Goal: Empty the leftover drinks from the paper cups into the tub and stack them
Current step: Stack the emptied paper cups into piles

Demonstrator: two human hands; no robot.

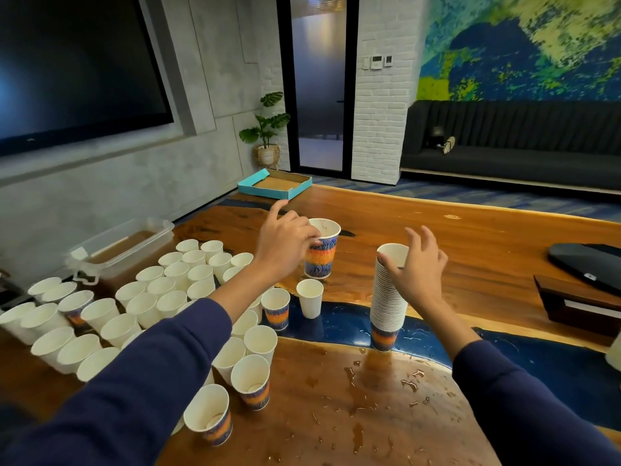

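The left hand reached out over the wooden tabletop and pinched the near rim of a patterned paper cup, its fingers curled onto the lip while the cup stood upright, apparently resting on the wood. The right hand hovered at the top of a tall stack of cups, fingers spread and loose, the thumb at the rim of the topmost cup but nothing gripped. The stack stood upright on a blue inlaid band of the tabletop, with spilled brown liquid pooled and spattered just in front of it. A crowd of loose cups, mostly white inside, filled the left side of the tabletop beneath the left forearm, and a single white cup stood apart between that crowd and the stack. The clear plastic tub, holding brown liquid, sat at the far left edge behind the loose cups. A shallow teal cardboard tray lay at the far end.
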